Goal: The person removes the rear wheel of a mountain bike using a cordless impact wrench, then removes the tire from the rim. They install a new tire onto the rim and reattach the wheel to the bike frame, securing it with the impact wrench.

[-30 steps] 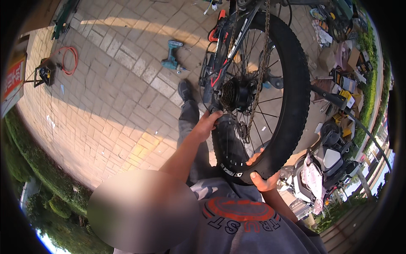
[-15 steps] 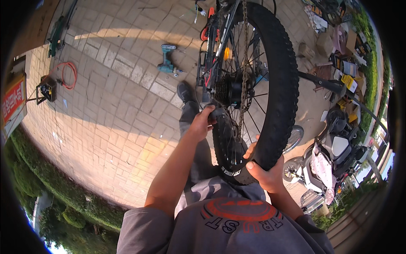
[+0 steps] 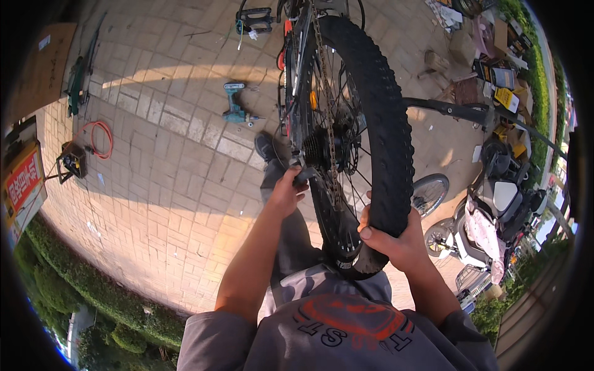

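Note:
The rear wheel of a bicycle stands in front of me, its fat knobby black tyre on the right side of the frame. My right hand is closed around the tyre's near part, thumb on the inner side. At the hub, my left hand grips the dark rear derailleur between thumb and fingers; part of it is hidden by the hand. Just above sits the cassette. A rusty-looking chain hangs across the spokes, running lengthwise past the hub.
A teal cordless drill lies on the paving left of the bicycle. Farther left are a coiled orange hose and a signboard. At right stand a parked scooter, another bicycle wheel and piled boxes.
The bicycle wheel and chain have shifted a little left in view, and the surroundings have shifted too. Both hands keep their hold, on the derailleur and on the tyre.

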Available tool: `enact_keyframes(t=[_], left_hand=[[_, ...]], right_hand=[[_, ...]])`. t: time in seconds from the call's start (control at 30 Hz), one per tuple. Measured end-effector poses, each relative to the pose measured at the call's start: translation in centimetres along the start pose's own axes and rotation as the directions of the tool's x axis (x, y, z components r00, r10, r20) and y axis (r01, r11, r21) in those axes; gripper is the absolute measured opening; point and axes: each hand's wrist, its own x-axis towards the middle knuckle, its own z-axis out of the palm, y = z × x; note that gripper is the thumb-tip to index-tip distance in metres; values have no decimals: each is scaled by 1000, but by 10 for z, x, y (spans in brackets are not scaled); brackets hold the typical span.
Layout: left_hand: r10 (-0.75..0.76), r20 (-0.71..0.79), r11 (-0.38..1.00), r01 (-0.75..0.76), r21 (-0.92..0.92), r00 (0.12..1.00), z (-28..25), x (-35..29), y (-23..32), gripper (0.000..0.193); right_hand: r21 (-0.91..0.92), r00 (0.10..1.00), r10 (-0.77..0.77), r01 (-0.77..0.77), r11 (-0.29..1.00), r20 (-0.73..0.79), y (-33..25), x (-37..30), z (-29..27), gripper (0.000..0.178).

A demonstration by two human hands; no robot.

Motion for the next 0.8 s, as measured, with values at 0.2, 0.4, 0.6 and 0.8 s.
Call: enact_keyframes(t=[0.2, 0.4, 0.6, 0.8], left_hand=[[-12, 2, 999, 12, -39, 1000, -5, 4, -3, 50], [10, -8, 999, -10, -46, 1000, -4, 3, -3, 48], [-33, -4, 999, 33, -24, 999, -4, 6, 0, 41], [-56, 10, 998, 56, -15, 998, -6, 7, 4, 50]], right_hand=[[80, 995, 91, -89, 993, -27, -33, 38, -9, 58], [230, 990, 29, -61, 971, 139, -29, 45, -21, 90], [262, 996, -83, 69, 963, 43, 58, -15, -29, 115], [71, 990, -90, 83, 994, 106, 62, -11, -17, 87]])
